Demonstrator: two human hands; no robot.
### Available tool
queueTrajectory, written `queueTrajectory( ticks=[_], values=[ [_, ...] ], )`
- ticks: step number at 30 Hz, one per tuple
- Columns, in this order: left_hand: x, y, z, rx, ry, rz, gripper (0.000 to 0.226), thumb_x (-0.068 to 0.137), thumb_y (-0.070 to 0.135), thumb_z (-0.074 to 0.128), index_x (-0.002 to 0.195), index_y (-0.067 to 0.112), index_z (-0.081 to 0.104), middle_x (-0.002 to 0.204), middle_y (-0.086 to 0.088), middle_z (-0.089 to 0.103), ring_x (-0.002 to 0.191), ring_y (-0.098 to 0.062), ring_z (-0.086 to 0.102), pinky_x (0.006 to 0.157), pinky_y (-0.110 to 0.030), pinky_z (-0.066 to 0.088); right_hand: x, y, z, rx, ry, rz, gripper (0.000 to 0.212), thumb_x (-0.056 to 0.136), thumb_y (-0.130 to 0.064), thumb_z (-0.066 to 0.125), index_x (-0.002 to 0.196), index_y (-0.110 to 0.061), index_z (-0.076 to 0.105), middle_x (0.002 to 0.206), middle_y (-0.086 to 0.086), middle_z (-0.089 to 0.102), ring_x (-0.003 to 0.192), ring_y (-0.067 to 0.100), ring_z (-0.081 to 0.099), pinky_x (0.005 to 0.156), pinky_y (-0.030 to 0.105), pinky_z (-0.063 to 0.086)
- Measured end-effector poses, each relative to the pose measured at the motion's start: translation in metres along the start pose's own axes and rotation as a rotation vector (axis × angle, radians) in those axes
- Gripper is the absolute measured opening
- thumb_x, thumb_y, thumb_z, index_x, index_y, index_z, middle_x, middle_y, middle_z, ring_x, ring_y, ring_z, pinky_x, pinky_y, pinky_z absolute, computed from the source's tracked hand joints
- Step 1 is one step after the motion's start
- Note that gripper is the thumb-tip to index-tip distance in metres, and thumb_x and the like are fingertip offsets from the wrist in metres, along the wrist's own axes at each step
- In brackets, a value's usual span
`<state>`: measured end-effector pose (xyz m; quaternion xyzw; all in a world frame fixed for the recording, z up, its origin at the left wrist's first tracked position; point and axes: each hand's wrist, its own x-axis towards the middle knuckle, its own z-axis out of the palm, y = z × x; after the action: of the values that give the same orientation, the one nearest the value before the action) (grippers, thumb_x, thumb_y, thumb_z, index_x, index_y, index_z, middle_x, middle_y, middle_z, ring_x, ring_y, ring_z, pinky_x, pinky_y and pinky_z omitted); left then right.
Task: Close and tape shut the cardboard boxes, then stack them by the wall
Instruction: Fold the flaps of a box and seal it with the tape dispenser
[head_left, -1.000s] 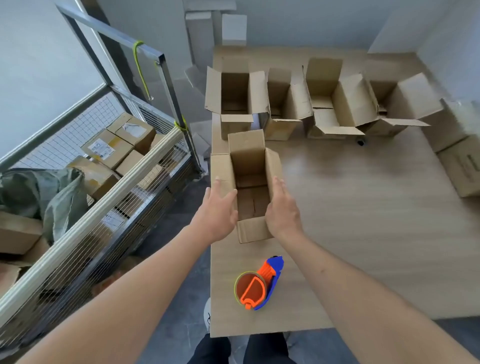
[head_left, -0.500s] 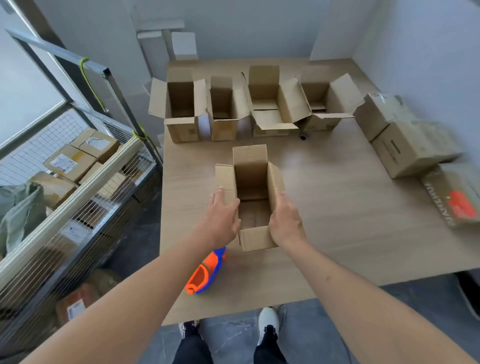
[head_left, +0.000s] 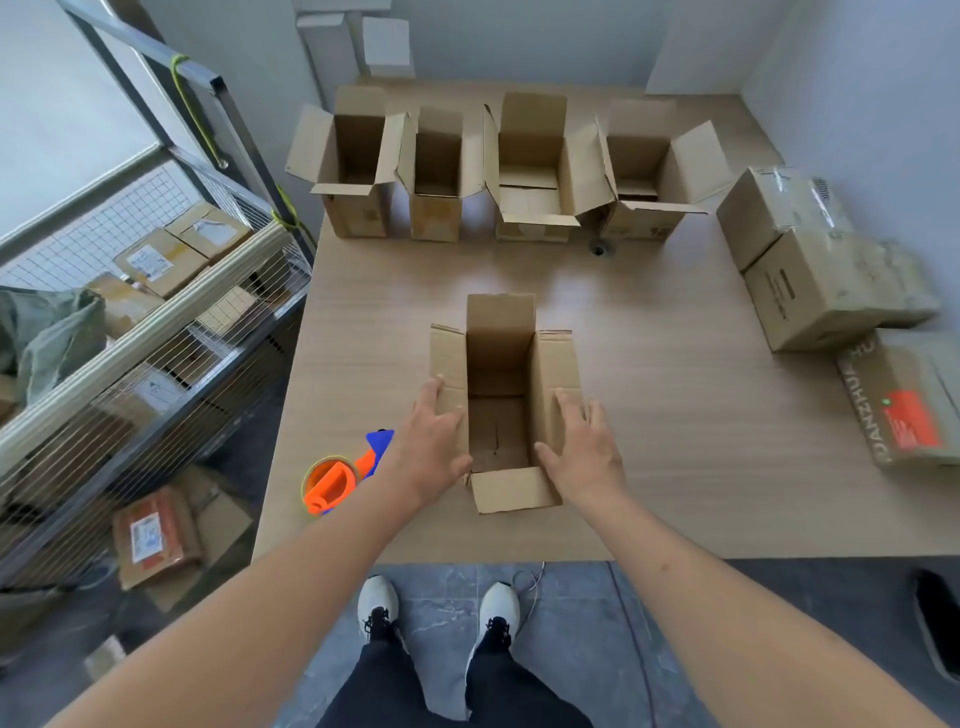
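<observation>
Head view, left to right: a wire cage cart (head_left: 156, 332) with taped parcels stands well left of the hands. An orange-and-blue tape dispenser (head_left: 340, 475) lies on the wooden table (head_left: 675, 441) just left of the left wrist. The left hand (head_left: 431, 447) rests with straight fingers against the left side flap of the open cardboard box (head_left: 501, 405); nothing is clasped. That box sits upright between both hands, all four flaps up or spread. The right hand (head_left: 582, 457) lies flat with relaxed fingers on the right side flap. Beyond the hands, a row of four open boxes (head_left: 498, 171) lines the far table edge. Well right of the right hand, sealed boxes (head_left: 831, 291) sit by the wall.
</observation>
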<state>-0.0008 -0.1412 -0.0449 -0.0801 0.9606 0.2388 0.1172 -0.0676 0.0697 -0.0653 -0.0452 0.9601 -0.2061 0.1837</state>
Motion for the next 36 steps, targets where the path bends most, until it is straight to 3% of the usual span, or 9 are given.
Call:
queueTrajectory(
  ticks=[2, 4, 10, 19, 24, 27, 30, 33, 36],
  values=[
    [0.000, -0.002, -0.001, -0.049, 0.055, -0.027, 0.069, 0.069, 0.027, 0.092, 0.128, 0.007, 0.062, 0.154, -0.013, 0.019, 0.128, -0.039, 0.047, 0.110, -0.039, 0.043, 0.000, 0.001, -0.003, 0.039, 0.017, 0.004, 0.077, 0.090, -0.040, 0.074, 0.155, -0.032, 0.033, 0.157, 0.007, 0.030, 0.142, 0.029, 0.039, 0.109, 0.041, 0.044],
    [0.000, -0.002, -0.002, -0.088, 0.104, -0.038, 0.088, 0.061, 0.023, 0.096, 0.139, 0.014, 0.057, 0.148, -0.009, 0.019, 0.118, -0.036, 0.050, 0.105, -0.041, 0.047, 0.000, -0.002, -0.005, 0.042, 0.079, -0.086, 0.071, 0.088, -0.035, 0.077, 0.150, -0.028, 0.044, 0.148, 0.003, 0.039, 0.132, 0.026, 0.049, 0.102, 0.040, 0.050],
    [-0.002, -0.001, 0.000, -0.055, 0.200, 0.039, 0.111, 0.061, 0.011, 0.092, 0.155, 0.023, 0.036, 0.146, -0.013, 0.016, 0.101, -0.034, 0.052, 0.099, -0.041, 0.051, -0.002, -0.014, -0.013, -0.019, 0.147, -0.258, 0.069, 0.083, -0.010, 0.077, 0.144, -0.026, 0.051, 0.138, -0.002, 0.040, 0.111, 0.021, 0.058, 0.080, 0.038, 0.058],
    [-0.001, -0.003, -0.002, 0.002, 0.193, 0.030, 0.095, 0.072, 0.014, 0.086, 0.154, 0.020, 0.039, 0.146, -0.013, 0.016, 0.110, -0.031, 0.048, 0.096, -0.042, 0.053, 0.001, -0.011, -0.016, -0.036, 0.099, -0.290, 0.067, 0.085, -0.015, 0.077, 0.145, -0.026, 0.050, 0.141, -0.004, 0.035, 0.109, 0.019, 0.056, 0.079, 0.038, 0.058],
    [0.000, 0.004, -0.009, 0.070, 0.136, -0.103, 0.083, 0.085, 0.024, 0.078, 0.154, 0.017, 0.034, 0.141, -0.013, 0.022, 0.113, -0.035, 0.054, 0.096, -0.041, 0.053, 0.001, -0.014, -0.022, -0.011, -0.017, -0.042, 0.069, 0.097, -0.029, 0.064, 0.155, -0.040, 0.027, 0.127, 0.002, 0.044, 0.100, 0.025, 0.058, 0.082, 0.037, 0.052],
    [0.005, 0.008, -0.011, 0.129, -0.013, -0.225, 0.074, 0.091, 0.035, 0.071, 0.153, 0.016, 0.033, 0.134, -0.017, 0.045, 0.113, -0.037, 0.058, 0.095, -0.042, 0.050, 0.006, -0.016, -0.028, 0.021, 0.001, 0.068, 0.076, 0.102, -0.026, 0.059, 0.156, -0.050, 0.012, 0.122, 0.006, 0.049, 0.099, 0.028, 0.060, 0.085, 0.041, 0.050],
    [0.009, 0.006, -0.005, 0.145, -0.155, -0.203, 0.083, 0.093, 0.041, 0.068, 0.158, 0.014, 0.025, 0.127, -0.017, 0.062, 0.119, -0.036, 0.058, 0.098, -0.041, 0.049, 0.020, -0.016, -0.038, -0.001, 0.086, 0.211, 0.083, 0.099, -0.034, 0.063, 0.158, -0.043, 0.004, 0.131, 0.011, 0.044, 0.103, 0.034, 0.062, 0.086, 0.044, 0.049],
    [0.020, 0.004, -0.006, 0.177, -0.154, -0.178, 0.073, 0.094, 0.044, 0.066, 0.154, 0.013, 0.037, 0.123, -0.012, 0.068, 0.119, -0.033, 0.060, 0.099, -0.040, 0.049, 0.031, -0.009, -0.045, 0.061, -0.021, 0.455, 0.084, 0.088, -0.059, 0.068, 0.148, -0.020, 0.026, 0.133, 0.011, 0.052, 0.111, 0.038, 0.062, 0.084, 0.043, 0.056],
    [0.032, 0.001, -0.014, 0.195, -0.153, -0.169, 0.052, 0.094, 0.043, 0.065, 0.139, 0.017, 0.060, 0.128, -0.009, 0.067, 0.122, -0.031, 0.059, 0.101, -0.038, 0.048, 0.032, -0.004, -0.045, 0.237, -0.157, 0.492, 0.076, 0.068, -0.048, 0.091, 0.118, -0.017, 0.043, 0.110, 0.004, 0.059, 0.099, 0.031, 0.062, 0.059, 0.038, 0.062]
  ],
)
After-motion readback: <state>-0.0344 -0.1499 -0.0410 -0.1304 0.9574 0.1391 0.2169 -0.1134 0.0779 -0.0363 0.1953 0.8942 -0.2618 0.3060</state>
